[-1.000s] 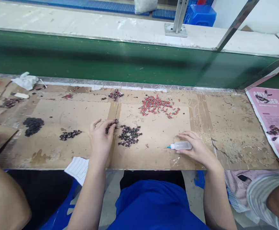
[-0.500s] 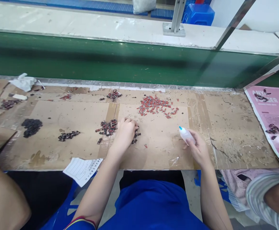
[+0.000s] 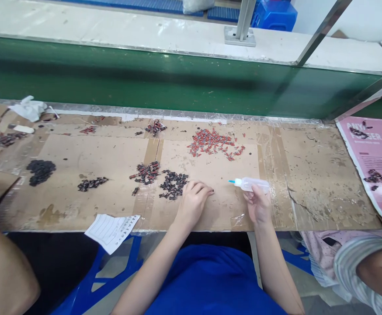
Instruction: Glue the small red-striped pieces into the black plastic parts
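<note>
The fingers of the left hand (image 3: 193, 202) are drawn together and seem to pinch a small dark piece (image 3: 213, 190), just left of the bottle's tip and apart from it; most of the piece is hidden, so its lie in the grip cannot be told. The right hand (image 3: 259, 208) has its fingers wrapped around the bottle (image 3: 252, 184), which lies roughly level, its blue tip (image 3: 231, 181) toward the left hand. If those fingers squeeze too hard or early, I would expect liquid, should the bottle hold any, to drip onto the counter (image 3: 312, 153) or the left fingertips; a loose pinch could let the piece turn or drop. Left of the bottle, beside the left hand, spreads the black pile (image 3: 173, 184); the wrist swinging back could scatter it or sweep pieces into the mixed red-and-black pile (image 3: 145, 172) farther left of the bottle. Beyond the bottle and to its left lies the red pile (image 3: 210, 142), loose at its edges, where a careless reach might drag strays along. Well left of the bottle and nearer the body, a paper sheet (image 3: 112, 232) overhangs the counter's edge; a brushing forearm could knock it down.
</note>
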